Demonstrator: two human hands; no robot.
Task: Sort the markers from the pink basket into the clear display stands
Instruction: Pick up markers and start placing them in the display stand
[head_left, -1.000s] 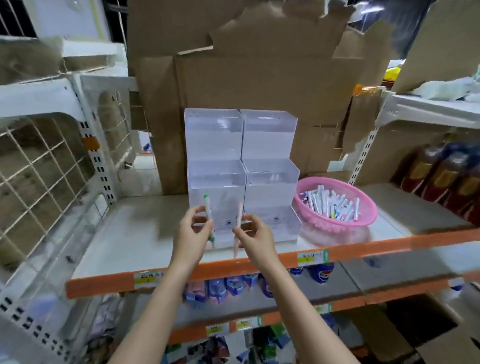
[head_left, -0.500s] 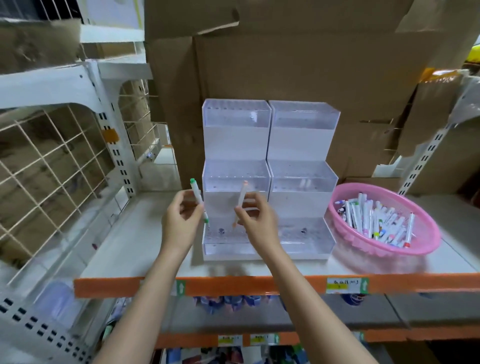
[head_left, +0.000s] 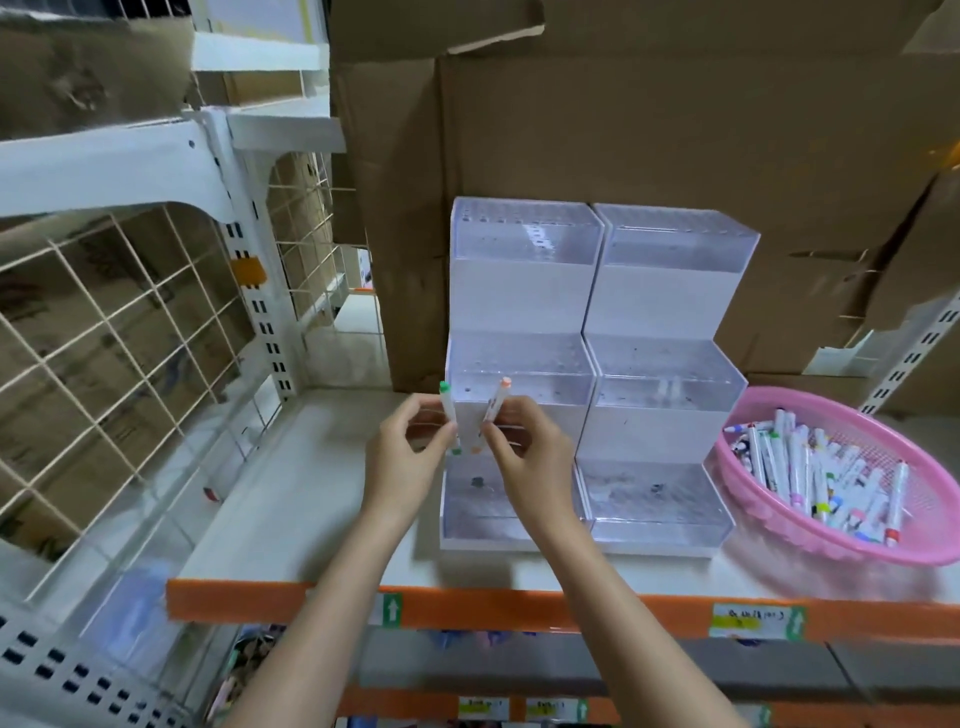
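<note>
Left hand (head_left: 410, 457) pinched the green-capped marker (head_left: 449, 415), right hand (head_left: 524, 457) the orange-capped marker (head_left: 496, 410); each probably wanted squaring upright over a hole in the clear display stand (head_left: 514, 291) first.

Left hand (head_left: 410, 462), right hand (head_left: 530, 462): close together.

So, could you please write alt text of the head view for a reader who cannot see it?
The left hand pinches a green-capped marker and the right hand an orange-capped marker, both roughly upright before two clear tiered display stands on a shelf. A pink basket of markers sits right of the stands.
</note>
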